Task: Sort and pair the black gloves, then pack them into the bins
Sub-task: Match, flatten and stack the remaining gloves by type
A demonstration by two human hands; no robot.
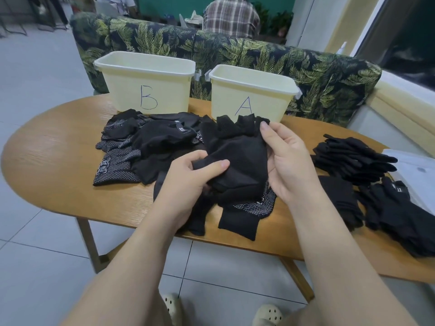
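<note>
Black fingerless glove (235, 156) held above counter (54, 161): left hand (188, 182) grips cuff, right hand (287, 161) pinches finger end. Sorting step; next, find its mate in unsorted pile (146, 147).

A large letter "B" is handwritten in dark ink on the front wall of the pale yellow bin (150, 90) at the upper left of the frame. A letter "A" is written the same way on the front of the second pale yellow bin (251, 95), to the right of centre; its lower part is hidden by a held black glove (235, 147). White printed marks are seen on a dotted glove (115, 168) at the left of the pile and on a small tag (180, 128) near the pile's top, but they cannot be read.
</note>
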